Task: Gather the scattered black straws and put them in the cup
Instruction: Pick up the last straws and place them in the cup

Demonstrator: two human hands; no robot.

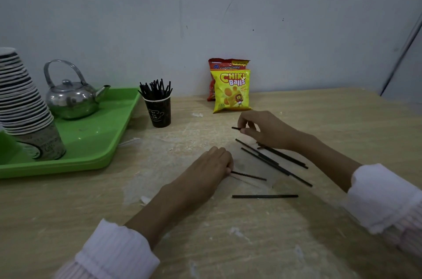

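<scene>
Both hands are out over the desk [228, 244], where the black straws [276, 167] lie scattered on the right side, a few crossing each other. The left hand [205, 167] has its fingers curled down and pinches the left straw [249, 176] by its tip. The rest of that straw lies flat on the desk. I think it is held at the tip because a thin straw lying flat is hard to lift any other way.

The right hand [262, 130] is farther off and pinches the far straw [235, 128] between thumb and finger. Only a little bit of that straw pokes out, so I cannot say how long it is. One lone straw [265, 196] lies by itself nearest to the person.

Using two hands at once looks like a way to pick up faster.

The cup [161, 114] stands far and to the left, just beside the green tray [91, 155], well apart from the loose straws. It already has a bunch of straws [156, 91] standing up in it, fanned out at the top. So the job looks partly done, with about seven more to go.

There may be a clear wrapper under the loose ones, but it is too faint to be sure.
</scene>
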